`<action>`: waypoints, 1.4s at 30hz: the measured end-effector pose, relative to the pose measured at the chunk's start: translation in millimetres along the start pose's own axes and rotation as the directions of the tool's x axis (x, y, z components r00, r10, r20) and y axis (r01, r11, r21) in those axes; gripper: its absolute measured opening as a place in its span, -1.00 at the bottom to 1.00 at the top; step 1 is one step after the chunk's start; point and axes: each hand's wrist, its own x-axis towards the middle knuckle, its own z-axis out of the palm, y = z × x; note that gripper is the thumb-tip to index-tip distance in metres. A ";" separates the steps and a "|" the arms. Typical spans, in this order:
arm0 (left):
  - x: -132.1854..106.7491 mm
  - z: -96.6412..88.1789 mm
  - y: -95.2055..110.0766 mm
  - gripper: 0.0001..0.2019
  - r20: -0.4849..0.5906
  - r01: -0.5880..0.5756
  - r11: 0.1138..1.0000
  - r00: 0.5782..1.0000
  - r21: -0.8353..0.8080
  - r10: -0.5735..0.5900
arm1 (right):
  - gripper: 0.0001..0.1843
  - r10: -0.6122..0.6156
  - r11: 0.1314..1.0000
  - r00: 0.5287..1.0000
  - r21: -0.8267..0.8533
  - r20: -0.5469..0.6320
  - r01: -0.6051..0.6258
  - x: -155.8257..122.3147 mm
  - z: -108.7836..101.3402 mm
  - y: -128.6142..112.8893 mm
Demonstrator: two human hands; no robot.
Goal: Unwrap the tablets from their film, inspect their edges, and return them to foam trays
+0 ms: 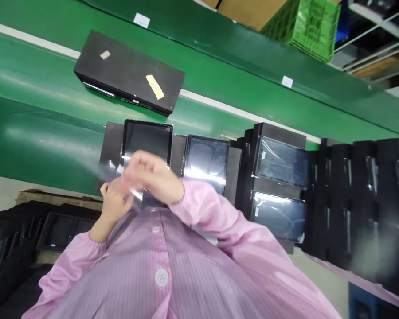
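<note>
My left hand (pixel 112 203) is closed on what looks like clear plastic film (pixel 101 170), which shows as a faint, smeared sheen. Close beside it, my right hand (pixel 154 175) has its fingers curled in and blurred by motion; what they grip cannot be made out. Both hands are above the lower part of a tablet-like black screen panel (pixel 148 139), hiding some of it. That panel lies on a dark foam tray (pixel 111 139). To the right, a second glossy panel (pixel 206 155) rests on the same kind of dark backing.
A long black foam block (pixel 126 66) with a yellow label lies on the green bench (pixel 36 119). Stacked black trays with wrapped panels (pixel 281 161) stand at the right. More dark trays (pixel 66 230) are at lower left. A green crate (pixel 314 29) is at the back.
</note>
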 end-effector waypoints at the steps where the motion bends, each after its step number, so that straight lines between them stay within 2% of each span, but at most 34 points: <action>1: 5.2 -2.6 2.9 -0.84 -0.036 -0.006 1.000 0.999 0.018 0.006 | -0.68 -0.038 0.999 0.996 -0.008 -0.086 0.037 13.2 -12.3 -12.6; 3: 14.7 -8.1 9.0 -0.85 -0.105 -0.037 0.998 0.994 0.058 0.043 | -0.72 -0.095 0.993 0.968 -0.090 -0.232 0.076 34.9 -44.3 -36.0; 5: 22.1 -12.8 14.4 -0.82 -0.129 -0.069 0.992 0.988 0.102 0.081 | -0.76 -0.162 0.970 0.923 -0.226 -0.348 0.085 44.2 -82.2 -53.2; 8: 30.0 -14.1 21.6 -0.73 -0.104 -0.096 0.985 0.988 0.143 0.112 | -0.80 -0.307 0.873 0.840 -0.484 -0.447 0.061 29.0 -142.8 -68.5; 11: 37.7 -6.3 34.1 -0.68 -0.044 -0.156 0.977 0.986 0.146 0.164 | -0.86 -0.479 0.679 0.726 -0.733 -0.493 -0.050 -9.8 -199.6 -79.5; 13: 43.5 2.9 47.6 -0.66 0.015 -0.220 0.967 0.975 0.129 0.220 | -0.85 -0.585 0.499 0.645 -0.845 -0.492 -0.192 -38.4 -229.5 -85.8; 14: 46.1 8.1 55.7 -0.65 0.045 -0.261 0.959 0.965 0.115 0.257 | -0.83 -0.608 0.410 0.629 -0.870 -0.485 -0.274 -51.6 -240.7 -87.9; 15: 48.3 13.4 64.3 -0.65 0.076 -0.306 0.947 0.951 0.093 0.300 | -0.81 -0.602 0.330 0.637 -0.876 -0.481 -0.351 -63.4 -249.2 -89.1; 17: 50.8 23.4 80.9 -0.61 0.135 -0.408 0.913 0.906 0.026 0.401 | -0.79 -0.518 0.213 0.707 -0.873 -0.481 -0.438 -82.3 -258.2 -88.1; 19: 50.8 31.7 94.8 -0.52 0.196 -0.512 0.857 0.836 -0.058 0.512 | -0.76 -0.435 0.155 0.781 -0.891 -0.449 -0.426 -95.1 -259.3 -83.8; 20: 50.4 34.9 100.2 -0.47 0.228 -0.556 0.825 0.795 -0.095 0.562 | -0.74 -0.428 0.140 0.801 -0.906 -0.418 -0.399 -99.7 -258.2 -81.1; 22: 49.6 39.5 107.7 -0.46 0.285 -0.624 0.769 0.718 -0.142 0.635 | -0.71 -0.477 0.109 0.803 -0.931 -0.357 -0.349 -107.6 -254.9 -76.5; 24: 50.4 41.7 111.5 -0.55 0.316 -0.655 0.741 0.678 -0.151 0.664 | -0.72 -0.539 0.084 0.777 -0.939 -0.325 -0.334 -116.4 -251.0 -73.4; 28: 55.5 40.4 113.1 -0.72 0.282 -0.692 0.710 0.660 -0.133 0.696 | -0.71 -0.601 0.139 0.720 -0.933 -0.346 -0.332 -144.2 -239.9 -66.8; 31: 57.2 38.1 114.7 -0.81 0.228 -0.695 0.702 0.666 -0.154 0.710 | -0.69 -0.644 0.261 0.663 -0.924 -0.382 -0.279 -171.8 -227.7 -53.9; 33: 56.2 36.7 117.5 -0.79 0.209 -0.649 0.739 0.708 -0.181 0.674 | -0.69 -0.663 0.390 0.590 -0.885 -0.461 -0.253 -188.6 -218.1 -39.7; 34: 55.4 35.9 119.1 -0.79 0.210 -0.602 0.775 0.746 -0.194 0.632 | -0.67 -0.657 0.472 0.540 -0.845 -0.526 -0.249 -195.4 -212.9 -31.2; 36: 53.6 33.7 121.8 -0.80 0.227 -0.435 0.873 0.847 -0.222 0.480 | -0.59 -0.588 0.653 0.439 -0.719 -0.679 -0.237 -204.5 -201.5 -12.6; 37: 52.8 32.3 122.5 -0.81 0.240 -0.326 0.915 0.893 -0.239 0.381 | -0.53 -0.526 0.739 0.403 -0.637 -0.749 -0.219 -206.7 -195.4 -3.4; 38: 51.9 30.8 122.6 -0.82 0.255 -0.230 0.938 0.921 -0.258 0.296 | -0.47 -0.453 0.812 0.383 -0.550 -0.805 -0.195 -207.5 -189.1 5.1; 39: 51.0 29.3 122.1 -0.83 0.262 -0.170 0.946 0.934 -0.275 0.244 | -0.41 -0.380 0.869 0.373 -0.465 -0.847 -0.169 -207.1 -182.8 12.4; 40: 49.9 28.0 121.1 -0.83 0.261 -0.160 0.944 0.935 -0.289 0.239 | -0.36 -0.316 0.910 0.368 -0.389 -0.874 -0.145 -205.7 -176.7 18.1; 42: 46.9 26.4 118.3 -0.84 0.232 -0.277 0.914 0.908 -0.295 0.350 | -0.29 -0.238 0.949 0.357 -0.294 -0.903 -0.110 -201.2 -165.5 24.6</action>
